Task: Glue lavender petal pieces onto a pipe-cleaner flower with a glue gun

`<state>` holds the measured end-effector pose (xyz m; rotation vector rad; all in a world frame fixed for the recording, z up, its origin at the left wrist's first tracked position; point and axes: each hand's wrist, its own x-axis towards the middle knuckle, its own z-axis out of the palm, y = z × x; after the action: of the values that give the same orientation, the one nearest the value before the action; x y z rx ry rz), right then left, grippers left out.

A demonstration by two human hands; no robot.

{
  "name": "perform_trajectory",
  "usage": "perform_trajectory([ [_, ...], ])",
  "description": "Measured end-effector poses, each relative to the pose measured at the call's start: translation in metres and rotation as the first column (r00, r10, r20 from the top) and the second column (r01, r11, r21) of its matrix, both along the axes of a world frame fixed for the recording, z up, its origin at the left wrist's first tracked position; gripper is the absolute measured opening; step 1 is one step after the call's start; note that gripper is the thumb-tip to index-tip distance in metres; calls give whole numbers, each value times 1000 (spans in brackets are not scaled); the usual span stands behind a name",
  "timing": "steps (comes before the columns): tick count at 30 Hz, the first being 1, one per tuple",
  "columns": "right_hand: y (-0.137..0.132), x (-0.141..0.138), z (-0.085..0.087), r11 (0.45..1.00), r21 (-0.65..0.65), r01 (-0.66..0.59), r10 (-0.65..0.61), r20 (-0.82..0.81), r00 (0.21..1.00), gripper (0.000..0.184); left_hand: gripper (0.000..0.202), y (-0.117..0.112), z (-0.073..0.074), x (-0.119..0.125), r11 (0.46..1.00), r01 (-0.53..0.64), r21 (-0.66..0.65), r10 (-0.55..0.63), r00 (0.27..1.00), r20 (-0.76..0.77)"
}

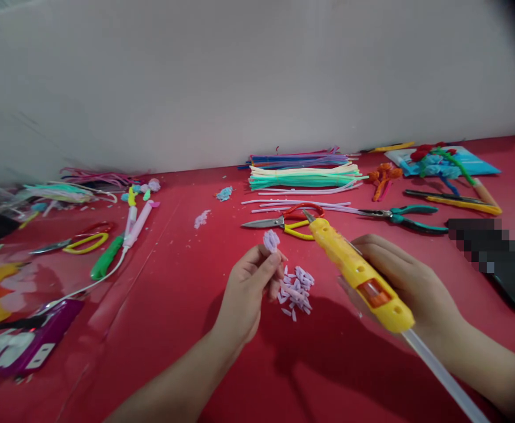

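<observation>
Left hand (249,283): one; thumb and fingertips pinched on a single lilac bud (271,239), held up above the table (187,329).
Right hand (410,285): one; wrapped around a single yellow glue gun (358,271), its nozzle pointing away and to the left, close to the bud.
Glue stick (442,376): one clear rod projecting from the rear of the gun, running toward the lower right edge.
Lilac pieces (296,291): one loose heap on the table between the two hands, below the bud; too small and overlapped to count.
Scissors: two pairs, both lying flat; near pair (284,222) just beyond the gun's nozzle, far pair (77,241) well to the left.
Pliers (398,216): one teal-handled pair, right of the near scissors.
Yellow-handled tool (458,201): one, beyond the pliers; its kind cannot be told.
Pipe cleaners (304,175): one stacked bundle of several colours by the wall, with a few pale strands loose in front.
Green-handled tool (106,258): one, beside the far scissors.
Blue packet (482,164): one, at far right, under a red-and-green twisted flower.
</observation>
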<state>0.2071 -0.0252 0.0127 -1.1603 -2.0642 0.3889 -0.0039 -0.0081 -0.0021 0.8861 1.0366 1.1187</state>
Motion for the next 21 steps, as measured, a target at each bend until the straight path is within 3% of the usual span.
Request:
perform_trajectory([
  [10, -12, -14, -4, 970, 216, -108, 111, -4, 994, 7, 21, -3, 1, -1, 1000, -9, 24, 10, 999, -49],
  [21, -13, -13, -10, 987, 120, -104, 105, -3, 994, 14, 20, -6, 1, -1, 997, 62, 47, -62, 998, -1],
])
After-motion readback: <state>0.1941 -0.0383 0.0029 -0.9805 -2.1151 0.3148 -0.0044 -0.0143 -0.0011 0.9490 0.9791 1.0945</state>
